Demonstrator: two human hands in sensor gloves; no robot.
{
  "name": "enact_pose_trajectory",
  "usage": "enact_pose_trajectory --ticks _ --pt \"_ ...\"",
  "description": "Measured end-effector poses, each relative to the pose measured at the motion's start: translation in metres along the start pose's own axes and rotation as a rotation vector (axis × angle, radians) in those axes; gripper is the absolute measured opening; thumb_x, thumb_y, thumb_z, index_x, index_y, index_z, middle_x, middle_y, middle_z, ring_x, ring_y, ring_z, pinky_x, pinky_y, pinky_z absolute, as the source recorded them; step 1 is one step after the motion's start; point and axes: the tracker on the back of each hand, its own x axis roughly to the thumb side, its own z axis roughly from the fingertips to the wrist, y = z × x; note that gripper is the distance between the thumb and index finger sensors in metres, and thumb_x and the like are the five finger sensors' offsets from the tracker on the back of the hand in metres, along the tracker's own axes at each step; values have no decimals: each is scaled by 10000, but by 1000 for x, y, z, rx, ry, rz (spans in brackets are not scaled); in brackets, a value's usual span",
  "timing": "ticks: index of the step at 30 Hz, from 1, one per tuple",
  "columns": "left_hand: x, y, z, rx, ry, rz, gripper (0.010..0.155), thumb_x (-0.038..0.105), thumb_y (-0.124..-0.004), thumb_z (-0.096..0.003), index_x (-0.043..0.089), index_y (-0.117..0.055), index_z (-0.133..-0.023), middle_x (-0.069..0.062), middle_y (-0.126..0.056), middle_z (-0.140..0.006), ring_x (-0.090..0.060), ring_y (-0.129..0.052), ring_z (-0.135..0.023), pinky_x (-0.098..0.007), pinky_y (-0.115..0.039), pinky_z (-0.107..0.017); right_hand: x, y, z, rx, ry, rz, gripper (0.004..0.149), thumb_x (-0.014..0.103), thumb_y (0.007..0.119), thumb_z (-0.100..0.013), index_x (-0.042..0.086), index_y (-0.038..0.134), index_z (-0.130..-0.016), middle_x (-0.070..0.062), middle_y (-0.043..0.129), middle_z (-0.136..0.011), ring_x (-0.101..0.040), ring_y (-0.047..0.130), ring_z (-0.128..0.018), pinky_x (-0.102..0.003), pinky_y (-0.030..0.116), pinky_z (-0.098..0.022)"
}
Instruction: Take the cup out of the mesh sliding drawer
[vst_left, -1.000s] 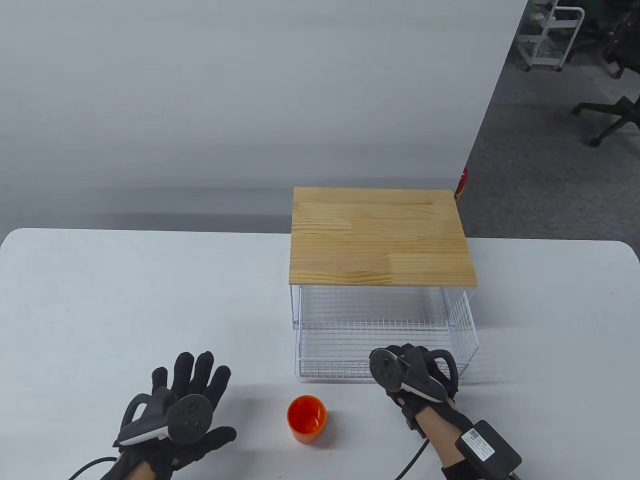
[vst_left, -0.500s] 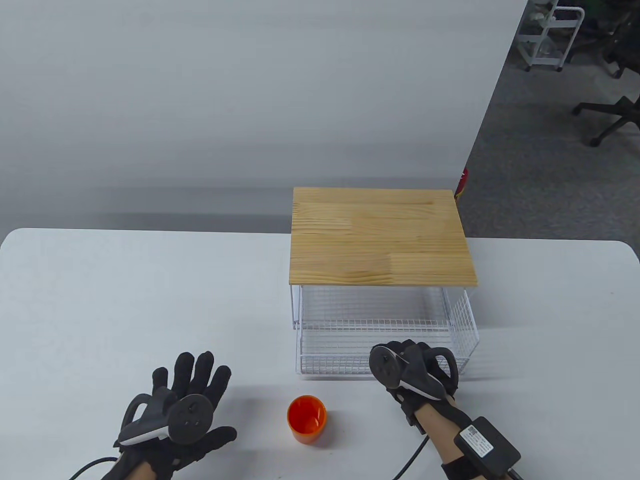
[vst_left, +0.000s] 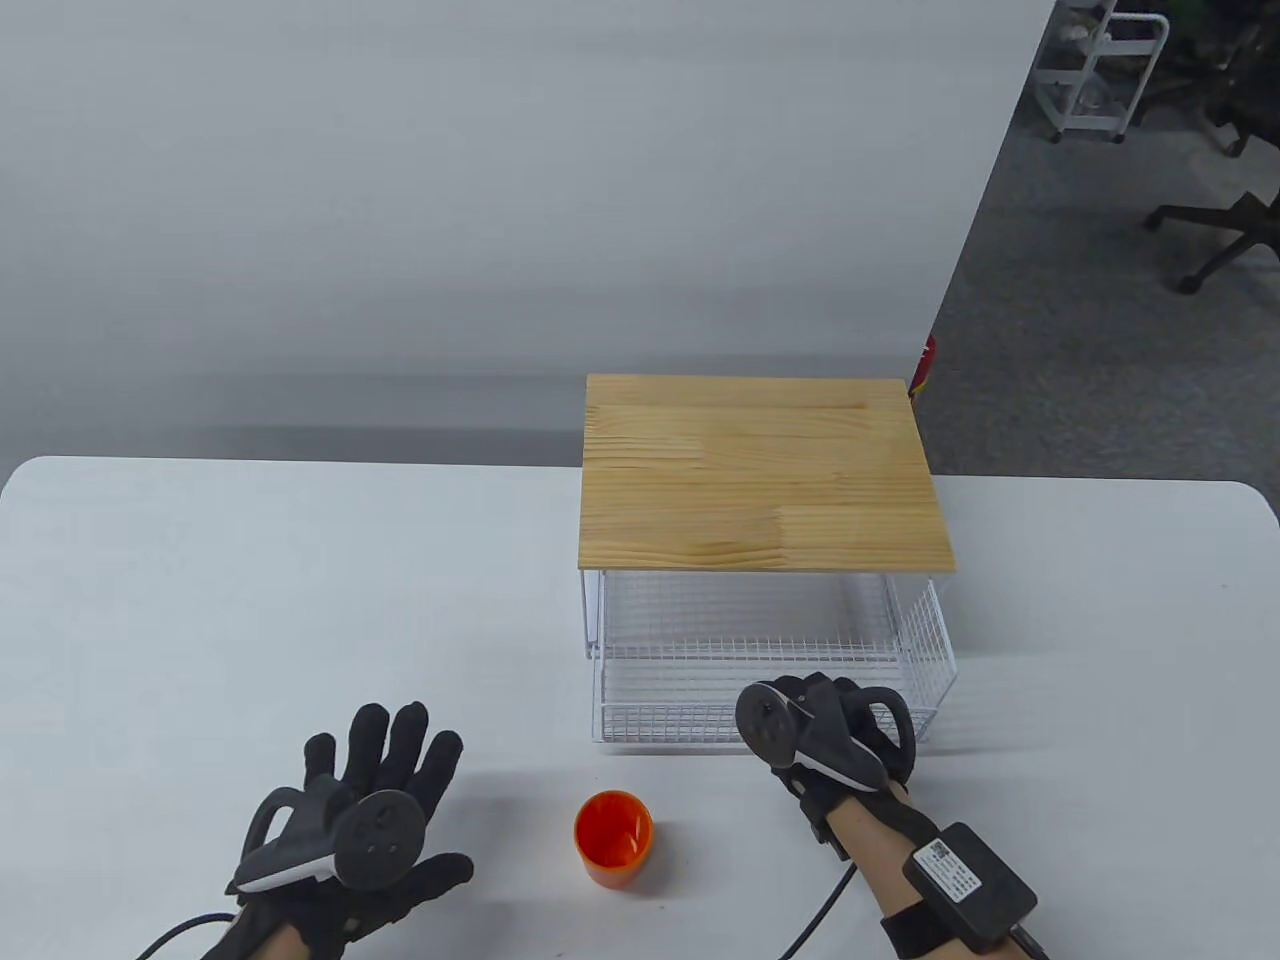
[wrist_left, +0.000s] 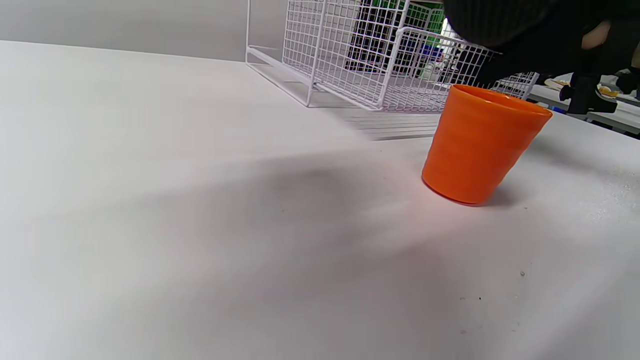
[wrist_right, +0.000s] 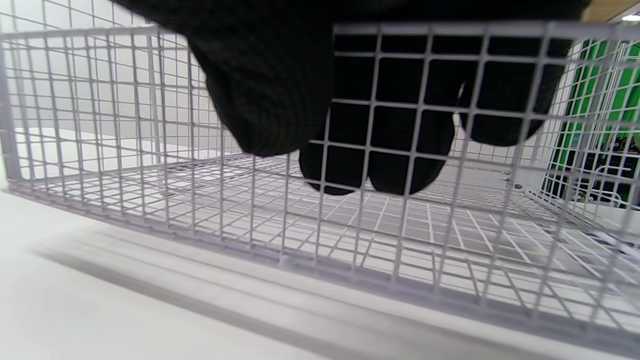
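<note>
The orange cup stands upright on the white table, in front of the drawer and outside it; it also shows in the left wrist view. The white mesh drawer sticks partly out from under the wooden top and holds nothing. My right hand grips the drawer's front rim. In the right wrist view the fingers hang inside the mesh wall and the thumb is outside it. My left hand lies open, fingers spread, left of the cup and apart from it.
The wire frame and wooden top stand at the table's middle right. Bare white table lies to the left of the drawer unit. A grey wall is behind, and an office chair and a cart stand on the floor at far right.
My right hand has moved away from me with the drawer's front rim, and the drawer has slid a little further in under the wooden top. The cup and left hand have not moved.
</note>
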Motion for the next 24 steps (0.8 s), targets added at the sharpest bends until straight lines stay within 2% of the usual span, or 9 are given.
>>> enact_pose_trajectory --ticks 24 --pt "1 -1 0 -14 0 -1 997 674 -556 -541 106 47 -1098 -304 148 -1057 -643 118 -914 -847 -18 -526 2 -1 -6 -7 26 39 262 208 887 -542 324 969 -762 -72 1135 -753 -366 1165 -649 -607 980 -439"
